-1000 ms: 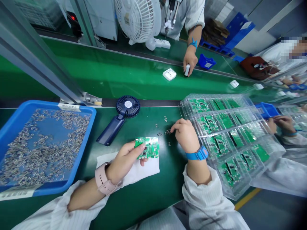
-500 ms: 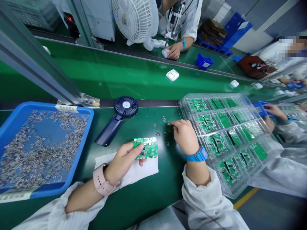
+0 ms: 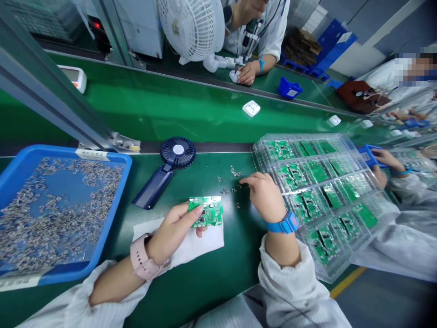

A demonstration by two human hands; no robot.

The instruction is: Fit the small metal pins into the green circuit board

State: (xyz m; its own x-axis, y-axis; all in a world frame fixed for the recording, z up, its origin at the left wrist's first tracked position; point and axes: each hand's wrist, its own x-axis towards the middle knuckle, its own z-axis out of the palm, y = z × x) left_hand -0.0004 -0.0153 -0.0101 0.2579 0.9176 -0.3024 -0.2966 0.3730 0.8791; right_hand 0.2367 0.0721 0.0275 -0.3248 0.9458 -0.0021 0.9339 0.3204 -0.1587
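The left hand (image 3: 174,225) grasps a green printed circuit board (image 3: 212,212) at its left end, thumb on the upper face, over a white sheet (image 3: 208,241) on the workbench (image 3: 235,264). The right hand (image 3: 266,193) is positioned with index finger extended at scattered small metal clips (image 3: 224,191); whether it pinches one cannot be determined. A blue tray (image 3: 64,184) at left contains similar clips; clear plastic trays (image 3: 384,207) at right hold further boards. Beyond the board lies a dark blue handheld fan (image 3: 177,152). Farther back, a co-worker's hand (image 3: 248,73) steadies a white part (image 3: 234,76).
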